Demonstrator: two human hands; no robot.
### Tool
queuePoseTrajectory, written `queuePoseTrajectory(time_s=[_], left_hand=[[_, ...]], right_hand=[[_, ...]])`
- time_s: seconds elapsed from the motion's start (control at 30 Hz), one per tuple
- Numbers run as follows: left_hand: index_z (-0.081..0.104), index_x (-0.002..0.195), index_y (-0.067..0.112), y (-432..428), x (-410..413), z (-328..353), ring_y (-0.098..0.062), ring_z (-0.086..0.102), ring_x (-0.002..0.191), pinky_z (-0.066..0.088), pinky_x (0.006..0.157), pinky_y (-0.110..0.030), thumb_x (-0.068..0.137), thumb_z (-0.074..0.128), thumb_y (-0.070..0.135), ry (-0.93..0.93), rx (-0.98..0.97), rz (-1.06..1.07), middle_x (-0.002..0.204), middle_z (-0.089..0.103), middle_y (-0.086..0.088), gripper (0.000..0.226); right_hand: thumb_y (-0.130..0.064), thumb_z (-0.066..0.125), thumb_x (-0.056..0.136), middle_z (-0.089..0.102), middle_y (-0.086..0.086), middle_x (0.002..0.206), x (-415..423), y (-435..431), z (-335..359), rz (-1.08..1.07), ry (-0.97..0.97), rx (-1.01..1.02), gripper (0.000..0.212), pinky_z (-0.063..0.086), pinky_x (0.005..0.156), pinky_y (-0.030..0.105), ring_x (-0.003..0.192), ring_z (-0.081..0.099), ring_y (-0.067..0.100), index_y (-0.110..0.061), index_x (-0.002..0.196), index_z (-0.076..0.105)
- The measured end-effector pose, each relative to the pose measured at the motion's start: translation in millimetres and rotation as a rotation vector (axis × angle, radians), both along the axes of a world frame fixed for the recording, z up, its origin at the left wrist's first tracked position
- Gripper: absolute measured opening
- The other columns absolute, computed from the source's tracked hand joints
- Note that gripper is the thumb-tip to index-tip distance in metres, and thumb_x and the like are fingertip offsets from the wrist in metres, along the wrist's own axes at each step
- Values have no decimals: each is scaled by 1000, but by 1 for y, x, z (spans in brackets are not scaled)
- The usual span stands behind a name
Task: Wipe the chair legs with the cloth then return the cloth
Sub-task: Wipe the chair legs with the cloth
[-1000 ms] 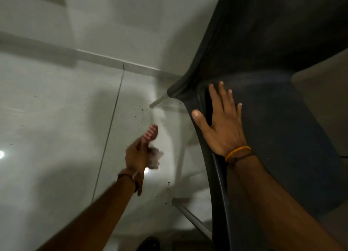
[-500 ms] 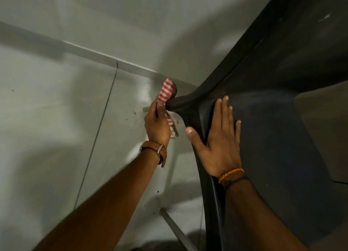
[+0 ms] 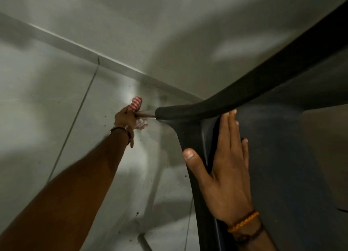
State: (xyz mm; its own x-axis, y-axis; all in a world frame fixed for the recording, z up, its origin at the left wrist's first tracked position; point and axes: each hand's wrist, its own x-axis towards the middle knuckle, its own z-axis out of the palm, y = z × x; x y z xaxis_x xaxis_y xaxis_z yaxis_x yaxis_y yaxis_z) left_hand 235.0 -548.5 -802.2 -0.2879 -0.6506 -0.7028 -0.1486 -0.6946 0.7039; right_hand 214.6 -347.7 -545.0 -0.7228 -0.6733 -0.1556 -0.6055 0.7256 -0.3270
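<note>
A dark plastic chair [image 3: 273, 137] fills the right side, seen from above. My right hand [image 3: 224, 167] lies flat and open on its seat edge, thumb hooked over the rim. My left hand [image 3: 126, 116] reaches down beside the chair's far corner, closed around a red-and-white checked cloth [image 3: 136, 103]. The cloth is wrapped on a thin metal chair leg [image 3: 146, 115] that sticks out from under the corner. More of the cloth bunches below the hand. A second metal leg [image 3: 144, 242] shows near the bottom edge.
Pale glossy floor tiles [image 3: 47, 100] with small dark specks stretch to the left. A light skirting strip [image 3: 113, 64] and wall run across the back, close behind the chair.
My left hand has slid with the cloth down and outward along the leg, away from the chair's corner. The view has shifted lower and closer. My right hand stays pressed on the seat.
</note>
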Motion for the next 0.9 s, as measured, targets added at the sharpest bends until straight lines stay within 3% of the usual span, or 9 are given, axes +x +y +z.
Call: queuePoseTrajectory(time_s=[0.2, 0.33, 0.43, 0.53, 0.6, 0.67, 0.73, 0.8, 0.9], left_hand=[[70, 125, 13, 68, 27, 125, -38, 72, 102, 59, 91, -53, 102, 56, 31, 227, -9, 176, 114, 73, -27, 33], [69, 129, 30, 92, 38, 168, -7, 75, 99, 61, 79, -22, 102, 56, 31, 315, -19, 238, 110, 79, 10, 30], [68, 127, 27, 70, 28, 138, -2, 73, 95, 59, 81, -24, 102, 55, 31, 150, -115, 157, 107, 76, 9, 28], [71, 126, 10, 38, 14, 79, -15, 72, 107, 57, 99, -38, 103, 55, 20, 30, -119, 78, 121, 74, -8, 30], [71, 124, 2, 20, 8, 40, -6, 75, 98, 59, 93, -25, 101, 55, 11, 60, -103, 77, 119, 74, -9, 30], [73, 121, 0, 2, 4, 5, -16, 76, 100, 60, 95, -34, 99, 58, 13, 43, -52, 16, 118, 74, -13, 29], [77, 114, 3, -13, 3, -20, -23, 74, 83, 64, 81, -45, 93, 72, 27, -3, 14, -62, 110, 77, -17, 33], [79, 109, 4, -27, 4, -34, -15, 68, 56, 61, 51, -31, 83, 81, 37, -56, 18, -154, 91, 80, -10, 42], [79, 107, 2, -29, 5, -33, -29, 63, 64, 59, 59, -39, 82, 82, 38, -54, 52, -218, 92, 76, -19, 44]], right_hand=[[-101, 13, 78, -16, -10, 179, 1, -3, 4, -9, -6, 24, 115, -7, 135, 46, 165, -13, 7, -32, 168, -11], [-101, 13, 78, -16, -8, 179, 2, -4, 3, -10, -11, 39, 116, -9, 134, 46, 165, -16, 7, -31, 168, -13], [-100, 14, 79, -17, -9, 179, 1, -4, 3, -10, -14, 33, 116, -8, 134, 47, 165, -15, 6, -30, 168, -13], [-100, 14, 79, -16, -11, 179, 0, -2, 2, -10, -20, 17, 115, -6, 135, 47, 164, -14, 4, -32, 168, -10], [-100, 15, 80, -15, -13, 179, 0, -1, 2, -7, -22, -7, 113, -5, 135, 47, 164, -14, 2, -34, 168, -9], [-99, 18, 81, -13, -16, 179, 0, 0, 1, -5, -15, -28, 111, -4, 135, 47, 164, -13, 1, -36, 168, -9], [-99, 18, 80, -13, -17, 179, 1, 1, 0, -3, -8, -39, 110, -5, 135, 46, 163, -13, 0, -38, 167, -9], [-100, 16, 79, -14, -17, 178, 2, 1, 0, -1, -7, -37, 109, -6, 135, 44, 163, -14, -1, -39, 165, -10], [-102, 14, 78, -15, -17, 178, 2, 1, -1, -3, -19, -39, 110, -8, 134, 43, 163, -15, -1, -39, 164, -11]])
